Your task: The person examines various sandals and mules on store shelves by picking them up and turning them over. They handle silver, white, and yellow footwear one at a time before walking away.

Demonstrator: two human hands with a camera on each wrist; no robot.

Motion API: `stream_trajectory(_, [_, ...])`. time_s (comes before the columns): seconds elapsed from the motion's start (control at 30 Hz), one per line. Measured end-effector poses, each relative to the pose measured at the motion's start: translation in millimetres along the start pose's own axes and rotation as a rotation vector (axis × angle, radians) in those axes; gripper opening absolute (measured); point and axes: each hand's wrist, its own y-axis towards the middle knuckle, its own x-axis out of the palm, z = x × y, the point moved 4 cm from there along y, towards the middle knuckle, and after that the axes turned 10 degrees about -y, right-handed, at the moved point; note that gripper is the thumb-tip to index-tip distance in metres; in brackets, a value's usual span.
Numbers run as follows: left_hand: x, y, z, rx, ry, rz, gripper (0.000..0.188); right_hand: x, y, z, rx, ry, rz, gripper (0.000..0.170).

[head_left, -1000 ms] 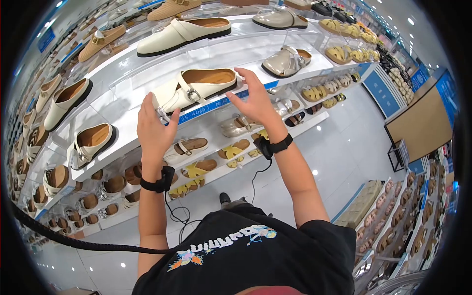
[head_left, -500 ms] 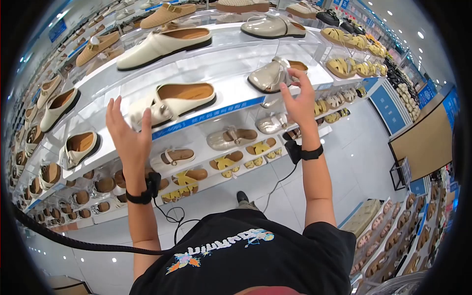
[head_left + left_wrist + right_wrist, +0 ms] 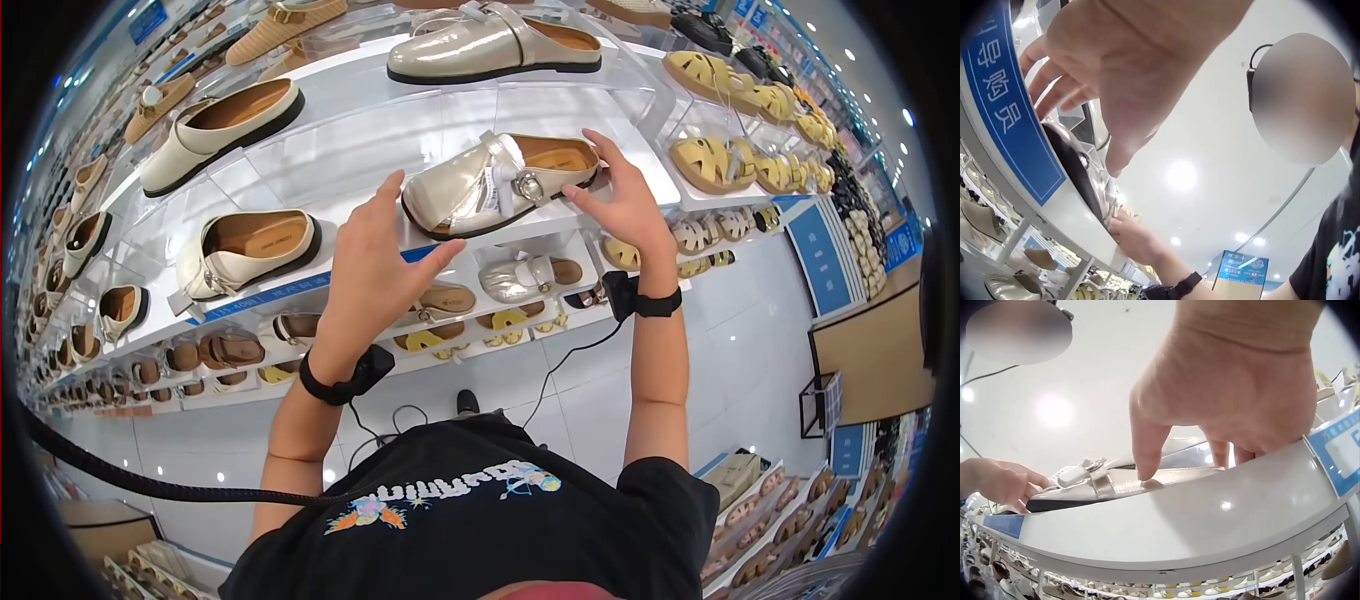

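Note:
A metallic champagne mule [image 3: 455, 195] with a strap, a round buckle and a tan insole sits near the front edge of the white shelf. At its heel, my right hand [image 3: 632, 210] has the thumb on the near side and the index finger on the far side. In the right wrist view, the thumb of that hand [image 3: 1229, 387] meets the shoe's side. My left hand [image 3: 375, 270] is spread beside the toe, its thumb pointing along the shelf edge. From the left wrist view, the toe lies just beyond the left hand's fingers [image 3: 1047, 87].
A cream mule [image 3: 250, 245] stands left on the same shelf. Another metallic mule [image 3: 490, 45] and a cream one [image 3: 215, 130] rest on the tier behind. Yellow sandals [image 3: 715, 160] line the right end. Lower shelves hold more shoes. A cable [image 3: 570, 365] hangs from the right wrist.
Both hands have left the cream mule and moved right along the shelf to the metallic mule. The right hand reached its heel first, and the left hand followed to its toe.

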Motion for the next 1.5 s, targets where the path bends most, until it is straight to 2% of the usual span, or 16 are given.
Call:
stream_trajectory(0.07, [9, 6, 3, 0.033, 0.03, 0.02, 0.088, -1, 6, 3, -0.074, 0.04, 0.052, 0.082])
stream_trajectory(0.17, [16, 9, 1, -0.005, 0.044, 0.042, 0.087, 2, 6, 8, -0.082, 0.024, 0.09, 0.082])
stream_trajectory(0.33, [21, 8, -14, -0.081, -0.213, 0.031, 0.079, 1, 0, 6, -0.11, -0.027, 0.15, 0.082])
stream_trajectory(0.43, [23, 11, -21, -0.038, -0.241, 0.054, 0.072, 2, -2, 11, -0.127, -0.032, 0.175, 0.081])
stream_trajectory(0.6, [20, 13, -16, -0.063, -0.227, 0.035, 0.072, 2, -2, 8, -0.144, -0.061, 0.168, 0.081])
stream_trajectory(0.7, [20, 14, -17, -0.038, -0.218, 0.03, 0.072, -1, -3, 6, -0.18, -0.11, 0.202, 0.076])
stream_trajectory(0.77, [16, 15, -10, -0.015, -0.203, 0.036, 0.071, -5, 0, 12, -0.088, 0.183, 0.136, 0.068])
stream_trajectory(0.8, [10, 16, -4, 0.033, -0.105, 0.065, 0.071, -10, 2, 13, -0.092, 0.18, 0.136, 0.068])
stream_trajectory(0.83, [3, 18, 4, 0.081, -0.004, 0.094, 0.071, -18, 4, 14, -0.102, 0.119, 0.19, 0.065])
stream_trajectory(0.93, [-22, 35, 14, 0.14, -0.057, 0.184, 0.072, -39, 13, 10, -0.117, 0.029, 0.273, 0.057])
stream_trajectory(1.0, [-33, 51, 18, 0.136, -0.073, 0.206, 0.071, -51, 27, 16, -0.083, 0.241, 0.347, 0.051])
stream_trajectory(1.07, [-38, 69, 15, 0.114, -0.13, 0.214, 0.069, -57, 47, 20, -0.124, 0.304, 0.328, 0.054])
stream_trajectory(1.13, [-34, 84, 8, 0.065, -0.193, 0.186, 0.072, -62, 60, 5, -0.171, 0.434, 0.267, 0.065])
stream_trajectory(1.17, [-31, 89, 7, 0.018, -0.242, 0.16, 0.076, -61, 68, 3, -0.165, 0.412, 0.224, 0.073])
stream_trajectory(1.3, [-19, 102, -4, -0.041, -0.397, 0.118, 0.088, -57, 81, -11, -0.127, 0.41, 0.196, 0.072])
stream_trajectory(1.5, [-15, 104, -7, -0.067, -0.53, 0.108, 0.091, -48, 91, -10, -0.042, 0.45, 0.144, 0.068])
